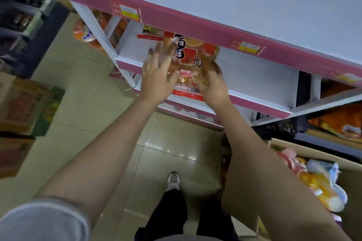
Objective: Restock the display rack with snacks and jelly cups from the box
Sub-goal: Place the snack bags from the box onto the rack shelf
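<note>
A clear snack bag (191,58) with red and orange print and black characters stands at the front of a shelf of the pink-edged display rack (195,25). My left hand (158,76) lies against the bag's left side with fingers spread and straight. My right hand (212,84) holds the bag's lower right part, its fingers curled round it. Both hands are blurred. The cardboard box (313,154) sits at the lower right, with orange, pink and blue packets (321,180) inside.
The shelf to the right of the bag is bare white (258,76). More orange packs sit on the rack's left side (86,33) and on a dark shelf at the right (340,121). Stacked cartons (25,107) stand on the tiled floor at left. My shoe (172,181) is below.
</note>
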The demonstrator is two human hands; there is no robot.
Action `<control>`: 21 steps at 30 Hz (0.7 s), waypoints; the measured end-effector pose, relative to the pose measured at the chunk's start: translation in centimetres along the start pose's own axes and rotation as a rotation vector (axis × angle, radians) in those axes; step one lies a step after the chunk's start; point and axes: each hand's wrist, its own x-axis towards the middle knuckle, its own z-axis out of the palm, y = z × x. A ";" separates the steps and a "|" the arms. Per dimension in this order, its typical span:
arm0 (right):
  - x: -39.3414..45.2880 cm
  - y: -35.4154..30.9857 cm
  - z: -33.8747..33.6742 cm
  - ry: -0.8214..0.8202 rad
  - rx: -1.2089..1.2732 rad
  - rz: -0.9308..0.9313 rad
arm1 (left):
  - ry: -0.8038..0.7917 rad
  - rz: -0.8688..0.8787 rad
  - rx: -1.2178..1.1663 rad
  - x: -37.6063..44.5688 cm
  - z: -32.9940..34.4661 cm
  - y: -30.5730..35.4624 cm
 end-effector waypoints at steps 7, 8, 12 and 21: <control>1.0 2.0 2.2 -0.083 -0.523 -0.026 | -0.139 0.199 0.338 -0.8 4.6 -3.1; 1.5 2.0 2.2 -0.091 -0.537 -0.048 | -0.129 0.185 0.345 -0.2 4.6 -3.3; 4.1 1.9 2.6 -0.118 -0.468 -0.120 | -0.087 0.220 0.366 2.5 4.2 -4.4; 4.0 1.3 2.8 -0.047 -0.531 -0.213 | -0.105 0.119 0.377 5.7 3.1 -6.1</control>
